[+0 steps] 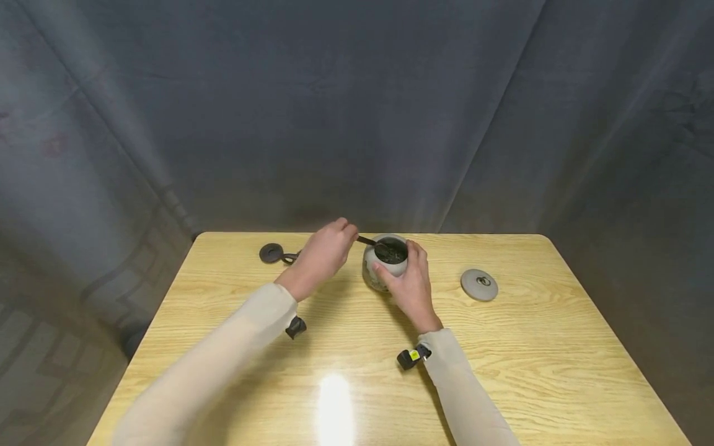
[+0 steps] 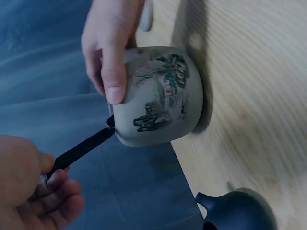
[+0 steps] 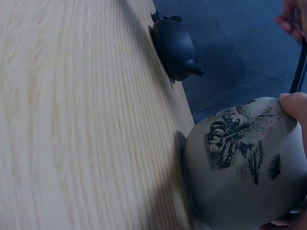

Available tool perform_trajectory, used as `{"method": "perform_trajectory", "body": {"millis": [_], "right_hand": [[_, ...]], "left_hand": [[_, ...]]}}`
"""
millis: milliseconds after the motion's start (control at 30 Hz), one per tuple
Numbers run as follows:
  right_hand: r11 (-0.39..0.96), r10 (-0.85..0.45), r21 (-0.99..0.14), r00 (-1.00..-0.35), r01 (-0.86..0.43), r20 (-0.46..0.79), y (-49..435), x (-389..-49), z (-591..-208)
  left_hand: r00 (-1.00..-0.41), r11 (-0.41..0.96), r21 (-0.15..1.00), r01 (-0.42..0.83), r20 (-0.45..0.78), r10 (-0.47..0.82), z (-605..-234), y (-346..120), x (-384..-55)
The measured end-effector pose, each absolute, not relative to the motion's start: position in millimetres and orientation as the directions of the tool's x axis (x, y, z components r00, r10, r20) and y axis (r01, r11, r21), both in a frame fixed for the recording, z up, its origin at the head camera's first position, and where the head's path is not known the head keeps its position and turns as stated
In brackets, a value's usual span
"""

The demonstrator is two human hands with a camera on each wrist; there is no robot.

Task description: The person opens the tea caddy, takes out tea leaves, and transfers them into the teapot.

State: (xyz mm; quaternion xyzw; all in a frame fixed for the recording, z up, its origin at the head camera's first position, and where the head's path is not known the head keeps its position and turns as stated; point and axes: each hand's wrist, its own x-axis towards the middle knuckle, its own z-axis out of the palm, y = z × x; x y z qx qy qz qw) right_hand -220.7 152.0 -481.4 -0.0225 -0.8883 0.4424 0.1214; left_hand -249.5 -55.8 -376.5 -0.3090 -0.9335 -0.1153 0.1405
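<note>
My left hand (image 1: 326, 251) pinches the dark handle of a spoon (image 2: 81, 151). Its bowl reaches inside the mouth of a pale round jar (image 2: 160, 96) painted with a landscape. Dark, leaf-like bits lie inside the jar, visible in the head view. My right hand (image 1: 411, 285) grips the jar from the right, thumb on the near side and fingers round the far side. In the left wrist view the jar stands on the table, and the spoon handle slants out over its rim. The spoon's bowl is partly hidden by the rim.
A wooden table (image 1: 357, 334) carries everything. Right of the jar lies its pale lid (image 1: 479, 285) with a ring knob. A dark teapot (image 3: 172, 48) stands to the left, mostly behind my left arm in the head view, near a dark round disc (image 1: 271, 253). Grey curtains (image 1: 334, 124) hang behind.
</note>
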Motion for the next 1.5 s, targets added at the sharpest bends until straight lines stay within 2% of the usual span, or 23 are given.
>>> {"method": "perform_trajectory", "body": {"millis": [200, 567, 733, 1000, 1300, 1500], "right_hand": [[0.614, 0.146, -0.786, -0.970, -0.066, 0.196, 150, -220, -481], [0.627, 0.138, -0.775, -0.967, -0.081, 0.213, 147, -221, -482], [0.627, 0.134, -0.774, -0.967, -0.088, 0.218, 145, -220, -482], [0.621, 0.138, -0.777, -0.962, -0.100, 0.234, 144, -220, -481], [0.614, 0.140, -0.784, -0.964, -0.095, 0.227, 146, -224, -483], [0.611, 0.142, -0.787, -0.965, -0.090, 0.220, 148, -223, -483]], "left_hand": [[-0.717, 0.749, -0.006, 0.663, 0.284, 0.637, -380, -39, -255], [-0.725, 0.752, -0.145, 0.643, 0.203, 0.658, -386, -22, -261], [-0.724, 0.747, -0.153, 0.647, 0.183, 0.665, -387, -16, -265], [-0.745, 0.754, -0.058, 0.654, 0.121, 0.656, -384, -14, -265], [-0.805, 0.784, 0.206, 0.586, 0.041, 0.591, -386, -15, -269], [-0.825, 0.763, 0.372, 0.528, 0.012, 0.565, -386, -18, -271]]}}
